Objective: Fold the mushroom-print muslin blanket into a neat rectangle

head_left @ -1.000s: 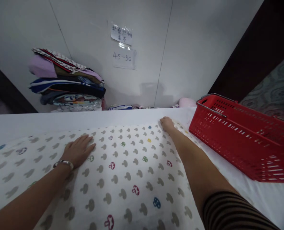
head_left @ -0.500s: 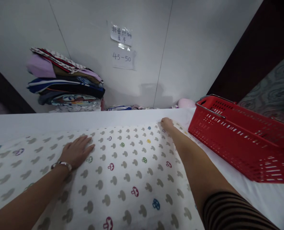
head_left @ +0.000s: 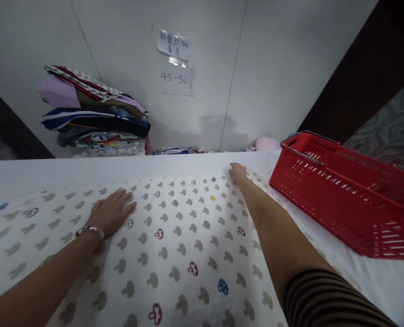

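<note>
A white cloth printed with grey and coloured mushrooms (head_left: 184,236) lies spread over the white-covered surface in front of me. My left hand (head_left: 111,211) rests flat on its left part, fingers stretched out, a bracelet (head_left: 91,231) round the wrist. At the cloth's far edge, toward the right corner, my right hand (head_left: 238,172) has its fingers curled round the fabric. The fingertips there are partly hidden. Small creases run through the cloth near my left wrist.
A red plastic basket (head_left: 327,200) with metal handles stands on the right. Behind the surface's far edge, a stack of folded fabrics (head_left: 99,113) rises at the left and a pink item (head_left: 267,144) shows near the basket. Two handwritten paper signs (head_left: 177,81) hang on the wall (head_left: 276,63).
The view has shifted very slightly. Both hands keep nearly the same places on the cloth; the fingers of my right hand have moved a little at the far edge.
</note>
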`<state>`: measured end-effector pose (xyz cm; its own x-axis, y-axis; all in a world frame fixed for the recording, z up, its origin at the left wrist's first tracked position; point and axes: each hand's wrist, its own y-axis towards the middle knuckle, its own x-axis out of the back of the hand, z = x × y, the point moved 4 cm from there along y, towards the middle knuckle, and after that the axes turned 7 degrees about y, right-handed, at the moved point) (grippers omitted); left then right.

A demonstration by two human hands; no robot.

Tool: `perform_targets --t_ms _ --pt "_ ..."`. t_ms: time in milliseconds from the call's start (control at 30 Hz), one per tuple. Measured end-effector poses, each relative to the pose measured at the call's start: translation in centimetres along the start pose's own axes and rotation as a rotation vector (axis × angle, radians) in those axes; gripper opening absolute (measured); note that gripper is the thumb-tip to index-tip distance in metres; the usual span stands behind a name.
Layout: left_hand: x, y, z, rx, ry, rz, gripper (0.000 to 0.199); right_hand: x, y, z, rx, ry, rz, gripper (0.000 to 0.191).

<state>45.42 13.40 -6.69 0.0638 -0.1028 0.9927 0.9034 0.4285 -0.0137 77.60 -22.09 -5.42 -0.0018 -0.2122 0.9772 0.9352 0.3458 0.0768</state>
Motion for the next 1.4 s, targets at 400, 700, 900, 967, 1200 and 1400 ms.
perform_targets --t_ms 400,700,900,967,1200,1400 --pt "-0.6 0.5 0.3 0.001 -0.007 -0.014 0.057 -1.4 -4.1 0.7 0.15 0.071 0.235 0.055" --pt "2.1 -7.3 -4.8 -0.189 -0.028 0.021 0.059 1.4 -18.8 2.2 0.425 0.121 0.266 0.062" --pt "0.7 -20.1 -9.9 -0.426 -0.101 -0.046 0.058 1.3 -26.4 -0.1 0.458 0.117 0.28 0.062" --pt "0.7 -21.9 -10.5 -0.396 -0.111 -0.014 0.058 1.4 -26.8 -0.1 0.436 0.109 0.29 0.059" --pt "2.7 -25.2 -11.4 -0.305 -0.118 -0.07 0.06 2.0 -30.8 1.3 0.452 0.113 0.238 0.063" --pt "1.6 -29.0 -12.6 -0.323 -0.126 -0.033 0.057 2.3 -35.0 -0.6 0.423 0.176 0.211 0.064"
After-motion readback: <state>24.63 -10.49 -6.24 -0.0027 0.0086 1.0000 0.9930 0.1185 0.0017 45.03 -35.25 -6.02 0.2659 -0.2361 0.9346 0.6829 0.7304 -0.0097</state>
